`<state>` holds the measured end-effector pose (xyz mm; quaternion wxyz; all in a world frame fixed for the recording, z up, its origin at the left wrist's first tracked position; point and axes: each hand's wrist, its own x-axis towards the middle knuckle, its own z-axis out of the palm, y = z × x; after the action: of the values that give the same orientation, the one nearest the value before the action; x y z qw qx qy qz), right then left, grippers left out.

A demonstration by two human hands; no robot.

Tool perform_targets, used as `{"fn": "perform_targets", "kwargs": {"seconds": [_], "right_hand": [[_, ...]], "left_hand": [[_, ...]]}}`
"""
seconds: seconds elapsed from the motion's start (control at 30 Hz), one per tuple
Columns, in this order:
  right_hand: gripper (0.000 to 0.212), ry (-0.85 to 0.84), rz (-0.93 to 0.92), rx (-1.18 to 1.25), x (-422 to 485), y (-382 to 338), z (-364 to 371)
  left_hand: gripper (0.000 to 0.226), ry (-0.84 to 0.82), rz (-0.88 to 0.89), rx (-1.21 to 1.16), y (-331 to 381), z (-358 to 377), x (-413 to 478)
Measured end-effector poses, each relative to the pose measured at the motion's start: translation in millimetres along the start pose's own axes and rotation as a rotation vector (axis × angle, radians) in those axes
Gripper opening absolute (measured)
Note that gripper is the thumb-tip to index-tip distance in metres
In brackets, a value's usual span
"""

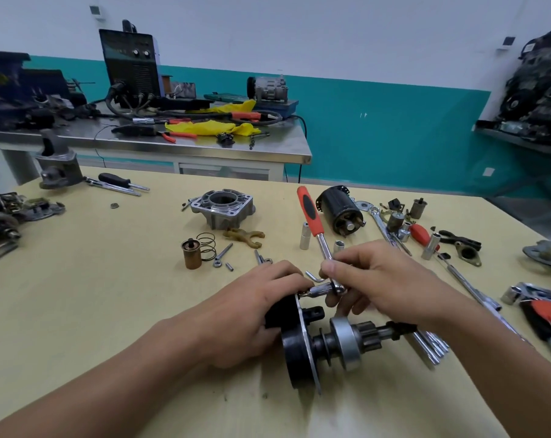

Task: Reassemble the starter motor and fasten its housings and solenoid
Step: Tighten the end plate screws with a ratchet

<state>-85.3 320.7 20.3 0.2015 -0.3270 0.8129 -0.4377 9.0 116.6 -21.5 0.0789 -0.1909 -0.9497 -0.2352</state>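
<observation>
The starter motor (302, 352) lies on the worktop (110, 295). The left hand (248, 311) has its fingers curled round the motor's black body. The right hand (381, 279) has its fingers pinching the ratchet (312, 216) head at the motor's plate rim. Loose tools (432, 346) crowd between the motor and the worktop's right edge.

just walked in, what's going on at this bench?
A person is working on a black starter motor assembly with a silver plate, lying on the yellow table. The left hand grips its black body; the right hand holds the head of a red-handled ratchet wrench, socket set at the plate's top edge. The grey cast metal housing and black cylindrical part sit apart, farther back.
</observation>
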Motion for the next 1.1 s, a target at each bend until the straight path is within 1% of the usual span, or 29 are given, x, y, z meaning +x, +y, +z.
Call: {"fn": "perform_targets", "kwargs": {"seconds": [0.07, 0.1, 0.2, 0.27, 0.33, 0.4, 0.43, 0.53, 0.6, 0.7, 0.8, 0.9, 1.0, 1.1], "right_hand": [[0.032, 0.023, 0.092, 0.031, 2, 0, 2], [0.033, 0.028, 0.110, 0.035, 2, 0, 3], [0.033, 0.032, 0.091, 0.006, 0, -2, 5], [0.028, 0.019, -0.050, -0.067, -2, -2, 2], [0.015, -0.029, -0.222, -0.062, -5, -3, -4], [0.021, -0.090, -0.320, -0.039, -9, -3, -8], [0.021, -0.098, -0.318, -0.029, -9, -2, -9], [0.016, -0.046, -0.260, -0.007, -7, 4, -9], [0.024, -0.012, -0.237, -0.079, -4, 6, -7], [0.041, 0.064, -0.232, -0.143, -2, 3, 0], [0.048, 0.129, -0.164, -0.159, 2, -2, 6], [0.052, 0.117, -0.006, -0.118, 6, -6, 6], [0.056, 0.060, 0.151, -0.059, 11, -11, 5], [0.055, 0.037, 0.211, -0.003, 14, -13, 3]], "left_hand": [[0.053, 0.001, -0.004, 0.005, 0, 0, 0], [0.054, 0.001, -0.006, 0.007, 0, 1, 0], [0.057, -0.003, -0.007, 0.009, -1, 2, 1], [0.065, 0.011, -0.018, 0.002, -2, 3, 1], [0.074, 0.031, -0.056, -0.042, -3, 3, 1], [0.078, 0.034, -0.084, -0.087, -4, 4, 2], [0.075, 0.032, -0.090, -0.079, -4, 5, 3], [0.061, 0.036, -0.137, -0.045, -5, 5, 4], [0.055, 0.036, -0.161, -0.045, -5, 5, 4], [0.052, 0.036, -0.154, -0.026, -3, 6, 2], [0.051, 0.045, -0.126, 0.008, -1, 7, 0], [0.053, 0.055, -0.106, 0.031, 0, 8, -1], [0.053, 0.054, -0.102, 0.038, -1, 8, -2], [0.053, 0.070, -0.097, 0.048, 0, 9, -2]]}}
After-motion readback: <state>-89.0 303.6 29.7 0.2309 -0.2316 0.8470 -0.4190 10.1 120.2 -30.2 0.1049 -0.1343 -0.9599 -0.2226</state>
